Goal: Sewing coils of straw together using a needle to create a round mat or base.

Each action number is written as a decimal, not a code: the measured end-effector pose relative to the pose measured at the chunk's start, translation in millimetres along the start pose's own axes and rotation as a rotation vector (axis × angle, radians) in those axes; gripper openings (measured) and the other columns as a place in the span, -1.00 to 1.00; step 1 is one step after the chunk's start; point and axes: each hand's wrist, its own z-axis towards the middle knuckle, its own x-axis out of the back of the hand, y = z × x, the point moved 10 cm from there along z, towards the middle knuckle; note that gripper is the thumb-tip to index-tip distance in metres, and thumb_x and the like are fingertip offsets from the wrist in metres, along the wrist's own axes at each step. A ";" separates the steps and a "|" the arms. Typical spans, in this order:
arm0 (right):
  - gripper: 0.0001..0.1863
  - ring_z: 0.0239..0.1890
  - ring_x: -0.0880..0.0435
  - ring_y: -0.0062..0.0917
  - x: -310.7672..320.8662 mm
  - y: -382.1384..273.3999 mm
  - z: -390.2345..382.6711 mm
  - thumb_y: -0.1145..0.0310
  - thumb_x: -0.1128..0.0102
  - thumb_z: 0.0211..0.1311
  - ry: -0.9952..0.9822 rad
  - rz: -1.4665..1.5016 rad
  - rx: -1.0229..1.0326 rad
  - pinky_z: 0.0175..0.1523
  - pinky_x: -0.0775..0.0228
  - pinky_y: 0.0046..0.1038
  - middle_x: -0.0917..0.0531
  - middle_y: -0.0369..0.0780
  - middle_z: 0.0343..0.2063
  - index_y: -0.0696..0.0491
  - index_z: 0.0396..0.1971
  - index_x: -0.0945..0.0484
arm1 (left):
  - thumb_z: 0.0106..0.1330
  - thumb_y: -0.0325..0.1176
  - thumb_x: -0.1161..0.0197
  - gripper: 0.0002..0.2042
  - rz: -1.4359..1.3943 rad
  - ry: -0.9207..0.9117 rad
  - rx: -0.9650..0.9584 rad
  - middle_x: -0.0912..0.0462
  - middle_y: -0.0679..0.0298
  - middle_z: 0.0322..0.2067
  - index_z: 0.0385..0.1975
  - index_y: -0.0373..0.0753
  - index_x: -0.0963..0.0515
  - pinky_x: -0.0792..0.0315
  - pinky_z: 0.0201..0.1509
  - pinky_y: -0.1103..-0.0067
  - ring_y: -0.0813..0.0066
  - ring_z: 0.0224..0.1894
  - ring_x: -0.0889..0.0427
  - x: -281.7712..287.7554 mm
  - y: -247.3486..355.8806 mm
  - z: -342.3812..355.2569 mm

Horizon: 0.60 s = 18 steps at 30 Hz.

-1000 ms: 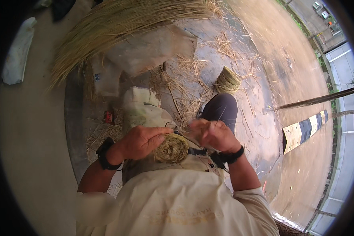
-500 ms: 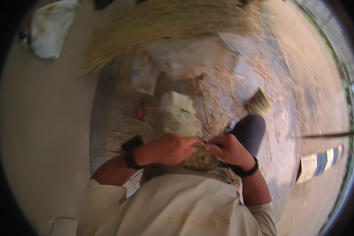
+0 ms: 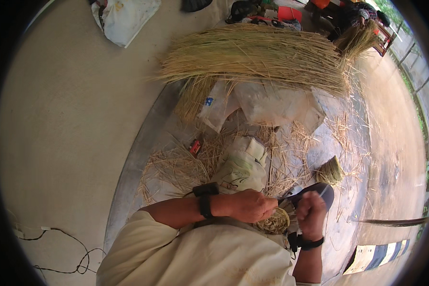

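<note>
Down in the lap, the left hand (image 3: 252, 206) is at the upper left rim of a round straw coil (image 3: 277, 224), fingers curled in together, fingertips turned out of sight, so whether they pinch the rim I cannot tell! Just across the coil, the right hand (image 3: 312, 214) is a blur, fingers closed round a thin pale sliver (image 3: 323, 191) that pokes out above the knuckles; exactly what it is, too smeared to say. The coil shows only in part, its left side behind the left hand, its lower edge against the pale shirt (image 3: 209, 257). Black bands on both wrists, and behind the right hand a dark rounded shape, half covered. Ahead goes a patterned trouser leg (image 3: 243, 167), straw scraps (image 3: 176, 167) on either side, a small red packet (image 3: 194, 148) to its left, and over on the right a stubby straw roll (image 3: 330, 171), tilted, on the grey ground sheet (image 3: 133, 186). Further out, a crumpled pale sack (image 3: 281, 102) lies up against a great long bundle of straw (image 3: 257, 55), which covers part of it. Beyond the sheet runs smooth, plain tan floor (image 3: 81, 124), a black cord (image 3: 71, 238) snaking at lower left, a white sack (image 3: 126, 21) cut by the top edge, a striped block (image 3: 381, 256) at lower right, and at upper right another person (image 3: 362, 16), partly cut off, close to more straw.
</note>
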 end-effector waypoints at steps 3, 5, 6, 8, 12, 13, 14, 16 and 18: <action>-0.67 -0.41 -0.59 -0.54 -47.6 -33.9 0.4 0.16 -0.07 0.58 -0.043 -0.255 0.257 -0.32 -0.43 -0.43 -0.69 -0.27 -0.38 0.12 -0.20 -0.67 | 0.50 -0.27 -0.15 -0.82 0.083 -0.086 -0.028 -0.67 -0.04 -0.44 -0.13 -0.26 -0.50 -0.55 -0.28 0.13 -0.14 -0.34 -0.71 -7.8 6.1 12.1; -0.74 -0.30 -0.66 -0.40 -123.2 -29.7 -24.9 0.27 -0.13 0.54 -0.312 -0.964 0.474 -0.20 -0.52 -0.34 -0.70 -0.21 -0.31 0.16 -0.18 -0.67 | 0.52 -0.25 -0.14 -0.79 -0.007 -0.054 -0.106 -0.69 -0.06 -0.41 -0.08 -0.26 -0.52 -0.57 -0.22 0.15 -0.13 -0.28 -0.73 -11.6 -3.6 10.5; -0.79 -0.24 -0.69 -0.33 -153.5 -20.1 -41.2 0.34 -0.18 0.51 -0.480 -1.192 0.634 -0.12 -0.57 -0.29 -0.71 -0.18 -0.26 0.18 -0.17 -0.67 | 0.52 -0.23 -0.13 -0.77 -0.051 -0.038 -0.142 -0.69 -0.07 -0.40 -0.05 -0.26 -0.52 -0.58 -0.18 0.16 -0.13 -0.26 -0.74 -11.6 -5.9 8.7; -0.82 -0.08 -0.71 -0.19 -172.7 -0.6 -65.5 0.47 -0.26 0.42 -0.739 -1.201 0.719 0.06 -0.58 -0.24 -0.71 -0.10 -0.14 0.22 -0.09 -0.67 | 0.54 -0.18 -0.13 -0.72 -0.057 -0.072 -0.041 -0.71 -0.08 -0.36 0.00 -0.27 -0.54 -0.59 -0.13 0.19 -0.11 -0.21 -0.75 -10.0 -17.0 3.7; -0.75 0.18 -0.64 -0.08 -158.5 22.6 -64.2 0.53 -0.25 0.39 -0.797 -1.032 0.405 0.32 -0.45 -0.18 -0.67 0.02 0.07 0.22 0.02 -0.67 | 0.53 -0.07 -0.19 -0.63 -0.386 -0.163 0.231 -0.72 -0.11 -0.33 0.03 -0.28 -0.60 -0.59 -0.12 0.23 -0.13 -0.19 -0.74 -4.9 -40.0 -7.2; -0.75 0.24 -0.62 -0.06 -155.0 28.3 -63.8 0.51 -0.21 0.42 -0.815 -0.996 0.344 0.38 -0.40 -0.16 -0.66 0.06 0.13 0.22 0.03 -0.67 | 0.52 -0.07 -0.20 -0.63 -0.336 -0.154 0.201 -0.72 -0.10 -0.34 -0.02 -0.29 -0.61 -0.58 -0.13 0.24 -0.13 -0.21 -0.74 -1.5 -34.7 -8.6; -0.74 0.25 -0.61 -0.08 -155.8 31.4 -65.8 0.53 -0.22 0.41 -0.826 -1.038 0.355 0.38 -0.41 -0.17 -0.66 0.04 0.13 0.22 0.04 -0.67 | 0.51 -0.06 -0.22 -0.63 -0.286 -0.146 0.170 -0.72 -0.10 -0.35 -0.07 -0.30 -0.62 -0.57 -0.15 0.25 -0.12 -0.22 -0.74 1.2 -28.8 -9.8; -0.72 0.28 -0.60 -0.11 -158.0 30.9 -67.7 0.57 -0.24 0.40 -0.849 -1.136 0.392 0.38 -0.42 -0.19 -0.65 -0.01 0.14 0.21 0.07 -0.67 | 0.49 -0.06 -0.24 -0.64 -0.220 -0.103 0.141 -0.70 -0.11 -0.38 -0.16 -0.32 -0.62 -0.55 -0.19 0.25 -0.11 -0.27 -0.73 7.2 -27.7 -6.7; -0.70 0.27 -0.60 -0.15 -125.4 6.4 -69.0 0.56 -0.20 0.42 -0.642 -1.083 0.423 0.35 -0.44 -0.22 -0.64 -0.02 0.17 0.22 0.10 -0.64 | 0.47 -0.08 -0.26 -0.65 -0.199 -0.055 0.152 -0.68 -0.12 -0.42 -0.23 -0.33 -0.61 -0.53 -0.24 0.24 -0.10 -0.32 -0.72 5.6 -37.2 -2.1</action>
